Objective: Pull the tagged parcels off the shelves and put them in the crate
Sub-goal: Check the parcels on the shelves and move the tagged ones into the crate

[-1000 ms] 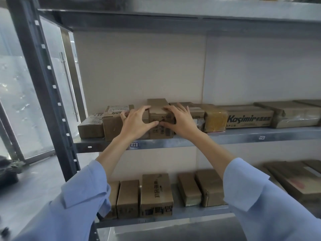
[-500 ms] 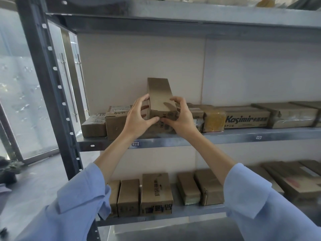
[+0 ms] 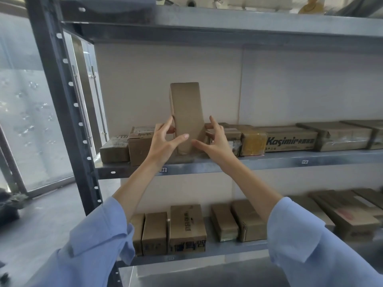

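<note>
Parcel [image 3: 186, 112] is held upright, on end, on the middle shelf [image 3: 269, 162] among other boxes [image 3: 141, 146]. Its lower part is grasped from 2 sides by left hand [image 3: 163, 141] and right hand [image 3: 215, 141], fingers [image 3: 213, 123] curled round it.

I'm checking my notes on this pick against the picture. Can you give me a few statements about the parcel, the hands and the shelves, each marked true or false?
1. The parcel between the hands stands upright, taller than the boxes beside it. True.
2. Only the left hand holds it. False: the right hand has a grip on its other side too.
3. The Kosimir box lies on the middle shelf, to the parcel's right. True.
4. The lower shelf has nothing on it. False: a row of cardboard boxes sits there.
</note>
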`<state>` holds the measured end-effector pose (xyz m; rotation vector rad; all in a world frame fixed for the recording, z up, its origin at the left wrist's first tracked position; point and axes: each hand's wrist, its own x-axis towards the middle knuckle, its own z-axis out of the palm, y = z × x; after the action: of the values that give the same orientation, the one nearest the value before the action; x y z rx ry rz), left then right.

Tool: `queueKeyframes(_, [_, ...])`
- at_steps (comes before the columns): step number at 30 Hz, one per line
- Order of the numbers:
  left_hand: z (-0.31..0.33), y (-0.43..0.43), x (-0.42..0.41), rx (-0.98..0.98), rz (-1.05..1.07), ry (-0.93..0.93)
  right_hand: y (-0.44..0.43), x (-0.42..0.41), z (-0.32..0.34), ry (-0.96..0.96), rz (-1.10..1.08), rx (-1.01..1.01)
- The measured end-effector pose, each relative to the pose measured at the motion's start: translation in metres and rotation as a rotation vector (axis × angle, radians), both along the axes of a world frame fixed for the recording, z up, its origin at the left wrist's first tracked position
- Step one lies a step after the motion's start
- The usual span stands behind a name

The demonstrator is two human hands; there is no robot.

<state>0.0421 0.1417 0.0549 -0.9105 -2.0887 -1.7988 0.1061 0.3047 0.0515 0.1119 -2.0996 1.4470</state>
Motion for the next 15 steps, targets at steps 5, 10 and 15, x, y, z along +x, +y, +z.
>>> queueKeyframes(5, [0.001,-0.005,0.005,-0.025,-0.009,0.035,0.001,0.002,-0.002,0.012,-0.007,0.05])
queueKeyframes(10, [-0.001,-0.007,0.011,0.012,-0.092,0.044,0.0,0.008,-0.005,0.073,0.014,-0.013])
queueKeyframes(15, [-0.001,-0.006,0.016,0.011,-0.131,0.043,-0.004,0.012,0.001,0.097,0.024,-0.035])
